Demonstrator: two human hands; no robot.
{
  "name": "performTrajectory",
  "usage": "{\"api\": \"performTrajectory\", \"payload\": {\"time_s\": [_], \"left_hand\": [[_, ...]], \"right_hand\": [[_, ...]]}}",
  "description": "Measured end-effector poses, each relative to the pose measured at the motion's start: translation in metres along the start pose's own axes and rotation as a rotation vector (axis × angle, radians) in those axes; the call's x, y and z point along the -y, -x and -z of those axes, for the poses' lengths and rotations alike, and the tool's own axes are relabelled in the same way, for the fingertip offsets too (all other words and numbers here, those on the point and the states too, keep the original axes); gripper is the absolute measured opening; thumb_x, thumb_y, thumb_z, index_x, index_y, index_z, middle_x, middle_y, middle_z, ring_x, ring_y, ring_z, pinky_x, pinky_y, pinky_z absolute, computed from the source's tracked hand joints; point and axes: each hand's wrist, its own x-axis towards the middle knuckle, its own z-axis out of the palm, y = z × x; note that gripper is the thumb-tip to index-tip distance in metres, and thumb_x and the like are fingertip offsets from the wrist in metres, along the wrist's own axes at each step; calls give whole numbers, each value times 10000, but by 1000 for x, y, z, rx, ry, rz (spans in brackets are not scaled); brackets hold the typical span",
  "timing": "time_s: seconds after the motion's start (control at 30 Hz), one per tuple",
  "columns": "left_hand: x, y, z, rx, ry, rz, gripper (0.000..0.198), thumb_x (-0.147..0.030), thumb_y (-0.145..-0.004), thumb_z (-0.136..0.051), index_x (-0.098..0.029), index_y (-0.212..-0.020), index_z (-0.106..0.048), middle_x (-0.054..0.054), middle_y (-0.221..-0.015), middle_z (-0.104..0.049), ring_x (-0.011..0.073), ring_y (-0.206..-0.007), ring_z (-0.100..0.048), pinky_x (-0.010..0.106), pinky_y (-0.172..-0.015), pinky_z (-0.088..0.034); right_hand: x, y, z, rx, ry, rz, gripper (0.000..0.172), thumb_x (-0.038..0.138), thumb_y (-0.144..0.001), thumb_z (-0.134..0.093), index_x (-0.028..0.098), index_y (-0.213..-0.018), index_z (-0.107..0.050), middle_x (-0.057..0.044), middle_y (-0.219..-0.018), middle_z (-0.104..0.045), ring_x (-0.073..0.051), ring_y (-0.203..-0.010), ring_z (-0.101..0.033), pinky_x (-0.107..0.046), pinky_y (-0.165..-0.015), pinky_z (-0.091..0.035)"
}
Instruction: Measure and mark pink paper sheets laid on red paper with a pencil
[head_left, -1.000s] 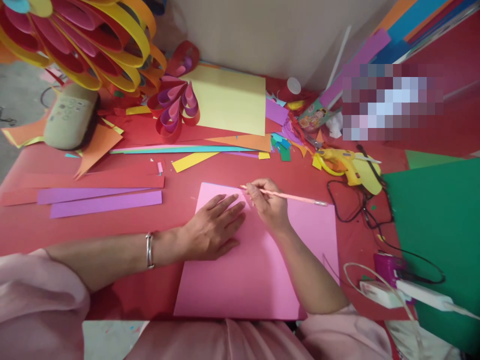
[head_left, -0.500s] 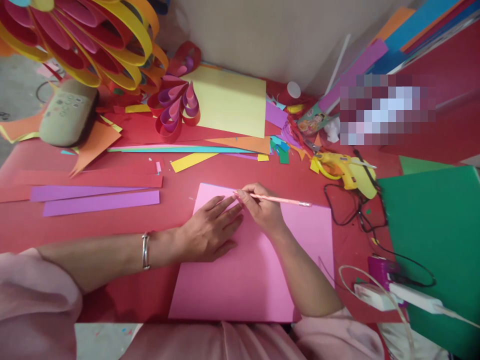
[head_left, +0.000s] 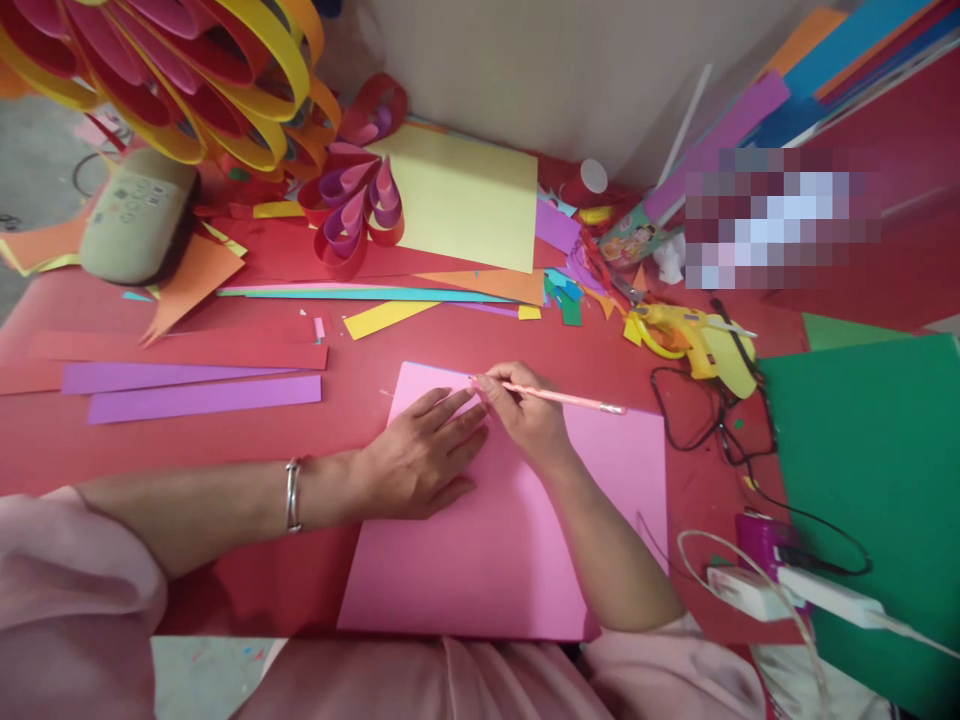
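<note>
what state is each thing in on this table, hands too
Left hand: fingers extended, laid on the pink sheet
Right hand: closed around the pencil
Pencil: slanted, tip near the sheet's far edge
Pink sheet: flat, partly covered
Purple strips: cut, lying flat
Glue gun: lying down, unheld
Pale yellow sheet: flat, partly covered

Frame centre: left hand flat on pink sheet; right hand gripping pencil. Upper left: paper flower.
</note>
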Motion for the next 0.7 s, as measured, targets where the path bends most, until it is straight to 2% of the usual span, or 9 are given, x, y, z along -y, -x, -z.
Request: {"api": "performTrajectory", "payload": {"time_s": [0.37, 0.57, 0.7], "left_hand": [[-1, 2, -1, 14, 35, 11, 526, -409, -995, -639, -62, -1390, -632, 269, -1482, -612, 462, -1470, -502, 642, -1160, -458], [-1, 1, 0, 6, 13, 8, 515, -414, -1002, -618, -52, -1368, -645, 266, -1472, -622, 468, -1457, -515, 637, -1146, -479], [-1, 1, -1, 5, 17, 4, 521, -410, -1001, -623, -48, -1374, -638, 268, -1475, -619, 471, -1447, -523, 646, -1142, -478]], "right_hand": [[0, 1, 2, -24, 6, 1, 269, 491, -1018, -646, 258, -895, -699, 6, -784, -713, -161, -709, -638, -287, -709, -497], [-1, 1, 1, 25, 14, 18, 271, 478, -1022, -635, 254, -879, -690, 3, -790, -719, -158, -715, -643, -283, -698, -489], [-1, 0, 1, 11, 22, 14, 244, 461, -1022, -645, 257, -900, -694, 0, -816, -730, -163, -748, -661, -290, -726, -498]]}}
